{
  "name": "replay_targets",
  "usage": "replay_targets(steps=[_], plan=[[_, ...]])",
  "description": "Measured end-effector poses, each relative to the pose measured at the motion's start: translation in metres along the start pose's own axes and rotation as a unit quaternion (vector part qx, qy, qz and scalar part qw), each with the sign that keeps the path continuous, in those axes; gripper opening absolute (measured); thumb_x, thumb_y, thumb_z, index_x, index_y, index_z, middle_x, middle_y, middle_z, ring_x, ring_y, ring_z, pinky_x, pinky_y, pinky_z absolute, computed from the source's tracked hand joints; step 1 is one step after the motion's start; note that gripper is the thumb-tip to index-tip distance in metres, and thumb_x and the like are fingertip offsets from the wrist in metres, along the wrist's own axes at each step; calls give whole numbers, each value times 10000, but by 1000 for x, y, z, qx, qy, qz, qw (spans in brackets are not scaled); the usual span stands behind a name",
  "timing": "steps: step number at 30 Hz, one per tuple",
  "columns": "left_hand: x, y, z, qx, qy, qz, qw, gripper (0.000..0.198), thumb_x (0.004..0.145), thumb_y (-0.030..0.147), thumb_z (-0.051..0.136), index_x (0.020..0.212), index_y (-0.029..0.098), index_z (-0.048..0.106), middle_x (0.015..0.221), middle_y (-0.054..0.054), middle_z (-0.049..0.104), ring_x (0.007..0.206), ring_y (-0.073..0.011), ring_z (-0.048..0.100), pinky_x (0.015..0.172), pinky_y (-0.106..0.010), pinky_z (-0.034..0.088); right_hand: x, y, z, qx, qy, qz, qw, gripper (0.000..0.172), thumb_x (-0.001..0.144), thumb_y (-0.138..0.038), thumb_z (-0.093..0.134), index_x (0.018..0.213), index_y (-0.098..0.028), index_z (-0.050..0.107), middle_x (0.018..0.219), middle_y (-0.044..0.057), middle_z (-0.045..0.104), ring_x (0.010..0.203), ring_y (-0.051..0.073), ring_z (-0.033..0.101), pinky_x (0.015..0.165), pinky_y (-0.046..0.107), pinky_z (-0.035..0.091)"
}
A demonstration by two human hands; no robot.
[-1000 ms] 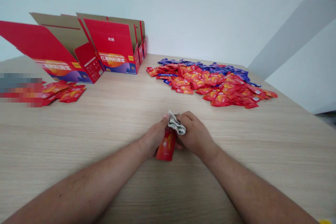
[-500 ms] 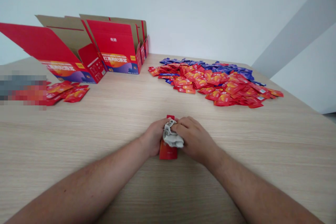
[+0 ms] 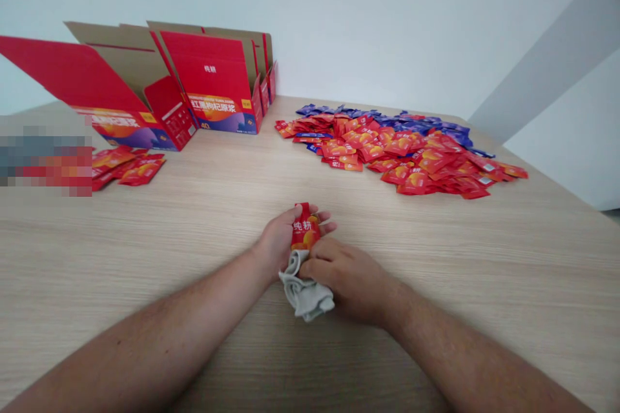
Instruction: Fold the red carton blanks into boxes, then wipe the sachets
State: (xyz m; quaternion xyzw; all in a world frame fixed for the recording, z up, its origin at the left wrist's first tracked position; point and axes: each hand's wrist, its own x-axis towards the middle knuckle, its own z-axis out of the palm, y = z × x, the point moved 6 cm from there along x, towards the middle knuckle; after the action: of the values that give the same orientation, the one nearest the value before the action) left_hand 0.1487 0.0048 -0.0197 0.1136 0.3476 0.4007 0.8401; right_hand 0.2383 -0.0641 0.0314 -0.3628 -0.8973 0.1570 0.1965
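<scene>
A red and orange sachet (image 3: 305,231) rests in my left hand (image 3: 279,239), thumb along its top left edge and fingers behind it. My right hand (image 3: 346,277) is closed on a crumpled pale grey cloth (image 3: 306,293), which lies against the lower part of the sachet and hides it. Both hands are low over the table (image 3: 232,219), close to the middle of the view.
Open red cardboard boxes (image 3: 217,77) stand at the back left. Several red sachets (image 3: 140,169) lie before them, beside a pixelated patch. A broad heap of red sachets (image 3: 402,148) with purple sachets (image 3: 436,124) behind covers the back right.
My right hand and the cloth have moved down the sachet towards me, uncovering its upper printed part. The fingers of my left hand now show behind the sachet.
</scene>
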Motion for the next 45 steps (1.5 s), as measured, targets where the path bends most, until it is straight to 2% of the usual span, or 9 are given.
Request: replay_targets(steps=[4, 8, 12, 15, 20, 24, 28, 35, 45], plan=[[3, 7, -4, -17, 8, 14, 1000, 177, 984, 235, 488, 919, 163, 636, 915, -99, 766, 765, -262, 775, 716, -411, 624, 0, 9, -5, 3, 45, 54, 998, 157, 867, -156, 689, 1014, -206, 668, 1000, 60, 676, 951, 200, 620, 861, 321, 504], [2, 12, -3, -18, 8, 20, 1000, 190, 993, 230, 462, 933, 168, 632, 919, -95, 762, 780, -264, 773, 721, -447, 629, 0, 2, 0, 18, 1, -7, 1000, 184, 883, -184, 690, 1059, -234, 677, 1009, 46, 684, 949, 195, 624, 832, 306, 507], [-1, 12, -1, -19, 34, 25, 999, 193, 993, 226, 466, 905, 165, 628, 868, -94, 756, 728, -238, 761, 700, -386, 618, 0, 11, -5, 4, 55, 72, 996, 147, 896, -164, 661, 1035, -210, 670, 1048, 72, 685, 974, 201, 634, 857, 319, 513], [-4, 1, 5, 6, 28, 4, 1000, 226, 986, 226, 472, 878, 150, 656, 826, -106, 750, 697, -231, 745, 672, -351, 601, 2, 6, -2, -20, 30, 24, 999, 160, 895, -190, 688, 1051, -224, 686, 1006, 56, 685, 927, 200, 631, 835, 316, 512], [-13, -20, 17, 18, -26, -22, 999, 220, 950, 219, 539, 825, 137, 700, 748, -75, 730, 629, -180, 693, 656, -279, 577, -2, 19, -21, -44, 153, 127, 979, 157, 924, -154, 627, 1063, -210, 674, 1020, 87, 673, 968, 218, 622, 860, 332, 528], [-17, -25, 17, 75, -23, -51, 996, 258, 962, 243, 522, 846, 123, 719, 715, -86, 722, 600, -191, 683, 584, -278, 557, 0, 6, -15, -31, 109, 42, 993, 197, 880, -135, 654, 1059, -212, 674, 1019, 78, 681, 970, 224, 621, 881, 341, 526], [-17, -22, 19, 79, -9, 4, 997, 206, 952, 228, 545, 835, 144, 693, 741, -73, 724, 613, -182, 677, 626, -287, 577, -2, 35, -28, -44, 200, 123, 971, 136, 916, -189, 637, 1042, -221, 678, 997, 85, 690, 974, 244, 627, 863, 363, 533], [-22, -17, 12, 152, 6, 15, 988, 390, 1009, 366, 403, 779, 147, 629, 669, -58, 599, 490, -138, 530, 415, -239, 420, -12, 78, -51, -50, 285, 188, 939, 143, 945, -320, 592, 993, -232, 694, 976, 77, 723, 977, 257, 654, 864, 400, 527], [-17, 15, 6, 90, 3, 104, 990, 24, 793, 186, 570, 773, 177, 580, 686, 10, 533, 551, -123, 508, 468, -232, 416, -13, 78, -51, -59, 275, 197, 939, 98, 910, -267, 604, 947, -225, 685, 958, 84, 727, 964, 258, 659, 845, 391, 525]])
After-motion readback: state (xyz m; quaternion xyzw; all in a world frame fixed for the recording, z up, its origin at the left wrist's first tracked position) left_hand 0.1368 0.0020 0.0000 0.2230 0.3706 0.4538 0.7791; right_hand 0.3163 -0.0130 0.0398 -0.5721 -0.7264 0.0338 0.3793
